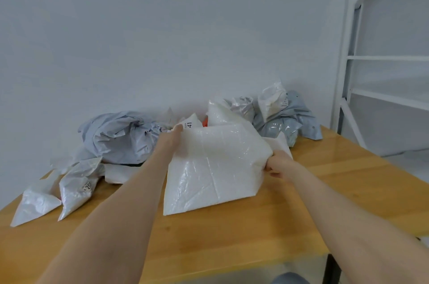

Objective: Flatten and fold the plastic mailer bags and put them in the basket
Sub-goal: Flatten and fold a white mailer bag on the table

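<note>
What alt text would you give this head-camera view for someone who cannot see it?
A person's left hand and right hand hold a large white mailer bag by its left and right edges, its lower edge on a wooden table. Crumpled grey and white bags lie heaped behind it, against a white wall.

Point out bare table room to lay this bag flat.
Bare wood: the near strip of the table before the white mailer bag, and its right side past the right hand. Crowded: the back wall edge and left, under crumpled bags.
</note>
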A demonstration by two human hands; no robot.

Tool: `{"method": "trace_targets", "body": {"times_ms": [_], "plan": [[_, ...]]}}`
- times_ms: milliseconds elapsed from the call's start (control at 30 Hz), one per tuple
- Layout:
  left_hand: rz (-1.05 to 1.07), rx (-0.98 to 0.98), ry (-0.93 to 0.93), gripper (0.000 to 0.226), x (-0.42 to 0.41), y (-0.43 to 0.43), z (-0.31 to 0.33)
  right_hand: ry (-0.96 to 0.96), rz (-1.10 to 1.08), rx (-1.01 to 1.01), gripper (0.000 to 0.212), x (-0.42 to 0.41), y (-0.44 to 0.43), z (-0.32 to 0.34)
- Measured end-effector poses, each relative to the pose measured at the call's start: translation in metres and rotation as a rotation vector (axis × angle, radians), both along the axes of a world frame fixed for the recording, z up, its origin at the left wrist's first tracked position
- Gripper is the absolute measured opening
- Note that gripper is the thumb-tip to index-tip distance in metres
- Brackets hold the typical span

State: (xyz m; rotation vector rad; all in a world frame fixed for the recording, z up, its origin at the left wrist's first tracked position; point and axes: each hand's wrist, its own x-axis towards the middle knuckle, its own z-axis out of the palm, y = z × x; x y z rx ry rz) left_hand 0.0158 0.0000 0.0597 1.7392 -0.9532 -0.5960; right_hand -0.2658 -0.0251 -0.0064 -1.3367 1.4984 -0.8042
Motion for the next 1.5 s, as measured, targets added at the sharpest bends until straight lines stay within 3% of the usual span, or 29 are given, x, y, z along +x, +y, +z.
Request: {"method": "trace_targets", "body": {"times_ms": [133, 433, 567, 700, 833, 933, 1033, 1100, 1133, 1200, 1300, 1400, 1500], "plan": [[-0.020, 0.039, 0.098, 0.054, 0.001, -0.011, -0.009, 0.103, 0.015, -0.067, 0.017, -0.001, -0.007, -0.006], [-0.043, 0.039, 0.156, 0.010, 0.007, -0.016, 0.008, 0.281, -0.013, -0.168, 0.034, 0.006, -0.029, -0.011], [-0.021, 0.044, 0.122, 0.013, 0.011, -0.012, 0.003, 0.316, -0.025, -0.110, 0.029, 0.014, -0.028, -0.004], [0.124, 0.031, -0.026, 0.034, 0.029, -0.010, -0.006, 0.232, -0.088, 0.005, 0.019, 0.017, -0.026, 0.011], [0.165, 0.030, -0.205, 0.039, 0.034, -0.002, 0.006, 0.112, -0.296, -0.272, 0.036, 0.022, -0.033, 0.047], [0.160, -0.050, -0.260, 0.036, 0.030, 0.002, 0.016, -0.113, -0.090, -0.419, 0.052, 0.046, -0.030, 0.076], [0.136, -0.099, -0.287, 0.028, 0.023, 0.007, 0.020, -0.093, 0.155, -0.344, 0.068, 0.072, -0.028, 0.085], [0.096, -0.113, -0.236, 0.018, 0.022, 0.010, 0.023, -0.112, 0.190, -0.353, 0.049, 0.082, -0.036, 0.080], [0.059, -0.108, -0.165, 0.015, 0.022, 0.013, 0.026, -0.156, 0.181, -0.371, 0.029, 0.085, -0.037, 0.078], [-0.021, -0.089, 0.055, 0.018, 0.027, 0.018, 0.029, -0.202, 0.153, -0.380, 0.011, 0.086, -0.038, 0.074], [-0.139, 0.031, 0.209, 0.025, 0.033, 0.026, 0.031, -0.194, 0.126, -0.423, 0.006, 0.086, -0.037, 0.072], [-0.158, 0.091, 0.169, 0.024, 0.037, 0.023, 0.029, -0.179, 0.100, -0.420, 0.002, 0.088, -0.036, 0.071], [-0.115, 0.040, 0.103, 0.017, 0.030, 0.017, 0.028, -0.209, 0.085, -0.420, 0.016, 0.084, -0.036, 0.070]]}}
